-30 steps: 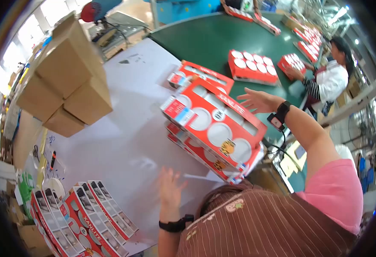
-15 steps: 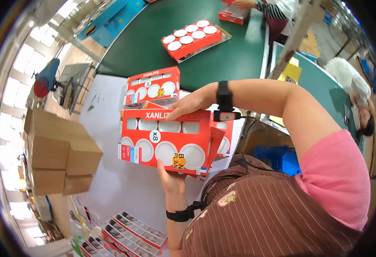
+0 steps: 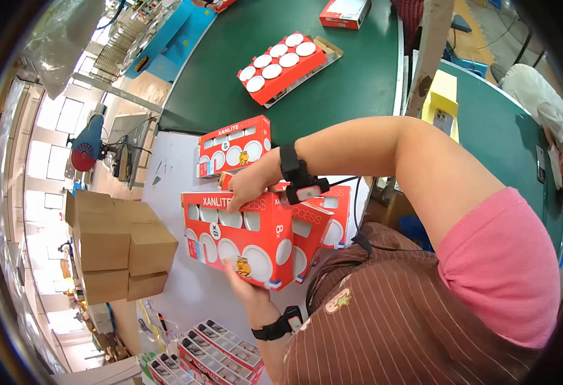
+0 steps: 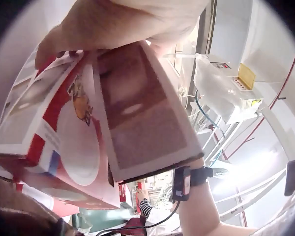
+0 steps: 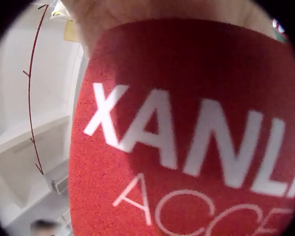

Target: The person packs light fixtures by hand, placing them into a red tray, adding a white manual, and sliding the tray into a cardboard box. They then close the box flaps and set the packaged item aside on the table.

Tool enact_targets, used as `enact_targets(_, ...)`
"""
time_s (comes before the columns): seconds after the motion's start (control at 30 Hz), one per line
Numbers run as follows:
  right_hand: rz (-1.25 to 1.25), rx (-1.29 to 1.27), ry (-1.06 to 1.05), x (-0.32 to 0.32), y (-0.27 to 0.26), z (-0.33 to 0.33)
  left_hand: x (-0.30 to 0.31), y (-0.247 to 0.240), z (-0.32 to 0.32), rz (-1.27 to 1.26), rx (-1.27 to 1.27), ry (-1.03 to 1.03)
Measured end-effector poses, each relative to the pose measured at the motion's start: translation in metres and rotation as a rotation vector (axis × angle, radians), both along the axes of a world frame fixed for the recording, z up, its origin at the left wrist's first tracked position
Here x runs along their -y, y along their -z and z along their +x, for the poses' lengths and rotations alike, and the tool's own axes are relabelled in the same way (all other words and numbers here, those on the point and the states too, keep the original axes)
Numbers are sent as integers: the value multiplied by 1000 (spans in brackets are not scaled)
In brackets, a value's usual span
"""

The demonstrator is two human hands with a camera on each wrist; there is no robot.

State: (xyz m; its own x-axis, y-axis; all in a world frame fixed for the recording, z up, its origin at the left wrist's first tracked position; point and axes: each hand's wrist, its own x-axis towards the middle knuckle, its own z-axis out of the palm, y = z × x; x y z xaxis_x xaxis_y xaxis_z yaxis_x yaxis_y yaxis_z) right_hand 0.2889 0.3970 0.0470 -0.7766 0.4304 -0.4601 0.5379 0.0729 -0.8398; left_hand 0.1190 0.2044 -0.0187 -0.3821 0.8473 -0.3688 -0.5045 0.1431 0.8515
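Observation:
A red XANLITE box [image 3: 216, 234] with round white lamps behind its windows is held upright in the middle of the head view. My right hand [image 3: 253, 182] grips its top edge from above. Against the lower front lies the thumb of my left hand [image 3: 250, 294], its fingers hidden under the box. Just right of it, more red boxes [image 3: 311, 237] lean close together. In the left wrist view a hand [image 4: 118, 24] is over the box's printed panels [image 4: 142, 118]. The right wrist view shows the palm [image 5: 162, 12] above the red lettered face [image 5: 103, 187].
Behind stands another red box [image 3: 235, 149]. A tray of lamps [image 3: 280, 67] is on the green table [image 3: 207, 83]. Brown cartons [image 3: 118, 247] stand left, and several packed boxes [image 3: 214, 356] lie at the front. A phone [image 3: 442, 120] is at right.
Both hands, open and away from the boxes a second ago, have taken hold of one box. Over the last half second it has turned, showing its right end panel.

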Motion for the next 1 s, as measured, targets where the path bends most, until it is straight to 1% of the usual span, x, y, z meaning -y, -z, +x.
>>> enact_targets(0.03,-6,-10,-11,1,3,2,0,-8,0,-6,-10,-11)
enact_targets(0.1,-26,-167,26,11,10,8,3,-34,7,32,-98,0)
enact_targets(0.13,-33,-249,43,16,15,14,3,-41,11,-11,-111,-17)
enact_targets(0.17,20,-231,51,21,16,20,5,-36,7,-14,-114,-32)
enact_targets(0.23,238,-104,-97,23,19,34,8,-16,-6,-86,-18,22)
enact_targets(0.27,220,-47,-166,23,18,42,11,-8,1,-77,-7,21)
enact_targets(0.3,217,-49,-164,18,29,48,12,4,6,-85,-99,-15)
enact_targets(0.37,80,-174,-85,4,59,57,19,12,21,-72,-88,-52)
enact_targets(0.4,80,-172,-88,-2,71,63,21,14,22,-71,-86,-54)
enact_targets(0.47,-2,-167,33,-7,82,76,26,19,22,-67,10,-85)
enact_targets(0.5,-4,-164,28,-5,93,78,27,21,23,-68,12,-90)
enact_targets(0.57,-106,-147,-4,-3,104,78,26,20,25,-65,22,-56)
enact_targets(0.6,-227,-161,-88,-2,108,72,25,18,28,-60,21,-61)
enact_targets(0.63,-228,-161,-95,5,104,68,24,12,34,-66,23,-72)
enact_targets(0.7,-189,-202,25,18,89,64,29,12,36,-81,20,-88)
enact_targets(0.77,-218,-210,15,11,80,55,30,17,29,-62,-49,-105)
enact_targets(0.8,-150,-249,3,5,82,44,31,13,26,-30,3,-97)
enact_targets(0.83,-83,-288,-12,2,82,34,31,6,23,-17,-8,-118)
enact_targets(0.87,-88,-291,-21,3,63,32,30,-6,22,-15,-56,-140)
enact_targets(0.9,-34,-336,-40,5,43,32,29,-21,23,-12,-105,-162)
enact_targets(0.93,21,-382,-59,4,25,29,29,-37,21,-12,-109,-172)
enact_targets(1.0,52,-432,-100,-4,9,8,30,-68,17,20,-68,-239)
